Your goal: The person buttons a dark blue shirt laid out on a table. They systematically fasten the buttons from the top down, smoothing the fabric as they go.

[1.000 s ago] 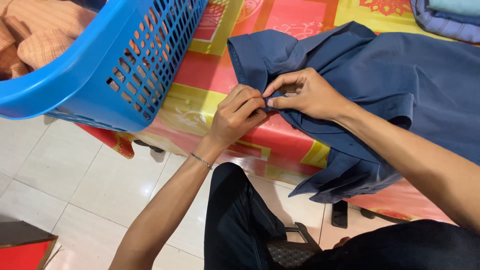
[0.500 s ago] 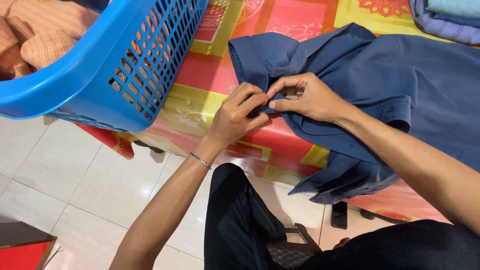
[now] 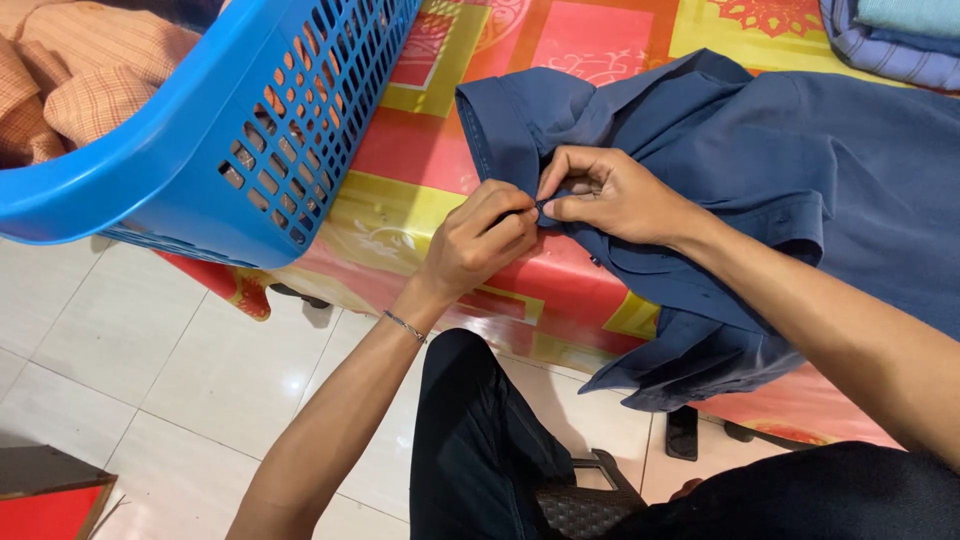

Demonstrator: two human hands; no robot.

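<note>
Shirt: a dark blue shirt (image 3: 760, 170) lies spread flat on the counter (image 3: 420, 150), filling the right half of the frame; its lower edge hangs off the counter's near edge at lower centre.
Long axis: it appears to run from the collar at upper centre out toward the right of the frame, so the collar end points left.
Left hand: the left hand (image 3: 480, 240) at centre is clenched, fingertips pinching the shirt's front edge just below the collar.
Right hand: the right hand (image 3: 610, 195) rests on the fabric, thumb and forefinger pinching the same spot; the two hands touch there.
Why held so: both pinches meet at one small point on the placket, a hold that fits working a button, though the button itself is hidden.
Basket: a blue plastic basket (image 3: 250, 130) with orange checked cloth (image 3: 80, 80) inside stands at upper left, overhanging the counter's edge.
Folded pile: folded clothes (image 3: 890, 35) lie at upper right.
</note>
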